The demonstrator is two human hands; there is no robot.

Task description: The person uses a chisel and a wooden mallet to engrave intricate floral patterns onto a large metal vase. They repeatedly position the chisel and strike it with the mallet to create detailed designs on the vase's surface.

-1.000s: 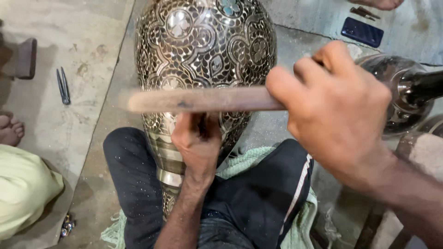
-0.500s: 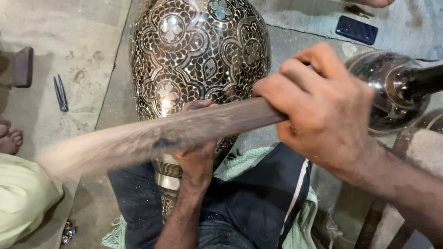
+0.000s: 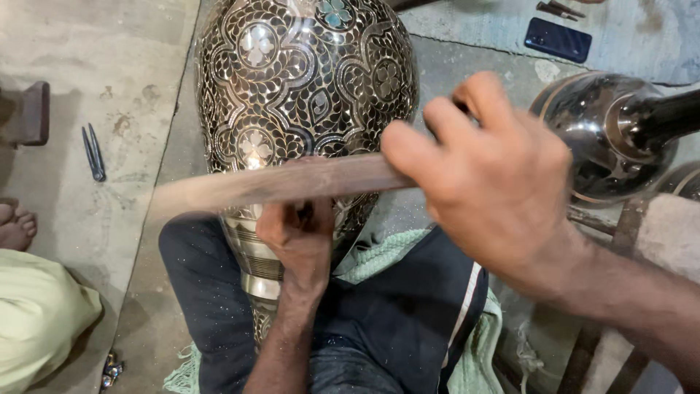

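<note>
Head view, looking straight down: a large engraved metal vase lies across the person's lap, its rounded body covered with a dense pattern of small leaf shapes, flower medallions and curling bands in silver on dark. Its narrower ribbed neck points toward the person, resting between the thighs on dark trousers with a pale green cloth under them.

The left hand sits at the neck end of the vase, fingers curled and pressed together against the metal; whether it pinches a small tool there I cannot tell, since the hand itself and the stick cover that spot. The right hand is closed in a fist around one end of a long wooden stick, which runs across the vase just above the left hand (its far end is smeared with motion blur, so the tip is unclear).

On the concrete floor to the left lie a small pair of metal pincers, well apart from the vase. Bare toes and a pale yellow-green garment of another person show at the left edge. To the right stands a second, darker, shiny metal vessel, near the right hand, and beyond it a dark blue phone lies flat on the floor.
</note>
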